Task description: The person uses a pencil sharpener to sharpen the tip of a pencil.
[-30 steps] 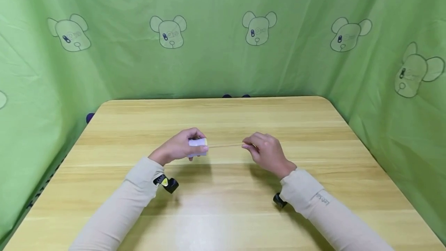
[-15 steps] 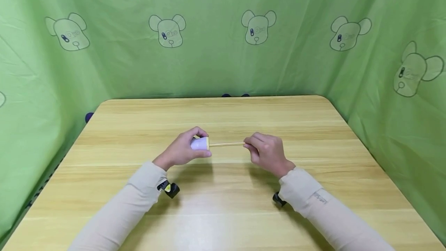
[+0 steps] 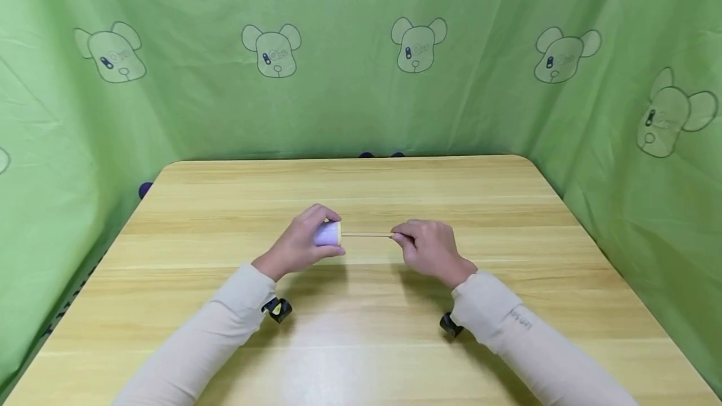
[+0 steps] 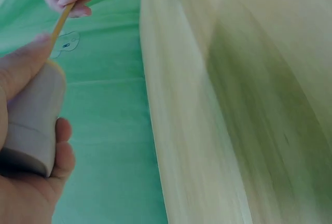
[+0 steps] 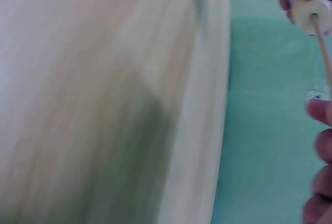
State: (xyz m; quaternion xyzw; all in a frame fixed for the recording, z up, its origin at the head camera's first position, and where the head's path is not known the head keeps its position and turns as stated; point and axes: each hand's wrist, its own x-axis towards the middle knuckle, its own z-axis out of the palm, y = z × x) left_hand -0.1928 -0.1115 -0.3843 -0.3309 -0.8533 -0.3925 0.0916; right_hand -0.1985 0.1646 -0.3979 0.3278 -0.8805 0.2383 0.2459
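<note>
My left hand (image 3: 294, 244) grips a small lavender cylinder (image 3: 326, 235), narrower at its waist, with thumb and fingers round its sides. Its pale yellow end (image 5: 303, 15) faces my right hand, and a thin yellowish strip (image 3: 366, 235) comes out of a hole there. Thumb and fingertips of my right hand (image 3: 431, 246) pinch the strip's other end. The strip runs straight and nearly level between both hands above the table. In the left wrist view the cylinder's grey-looking side (image 4: 33, 115) lies along the palm.
Both hands are over the middle of a light wood-grain table (image 3: 350, 187). Green curtains (image 3: 344, 111) with printed bear heads surround its back and sides. A small black camera sits under each wrist, the left one (image 3: 279, 310) hanging close over the tabletop.
My left hand has shifted slightly right with the cylinder and turned it, baring more of its yellow rim. The strip looks broader half a second ago and thin now. My right hand stays nearly in place.
</note>
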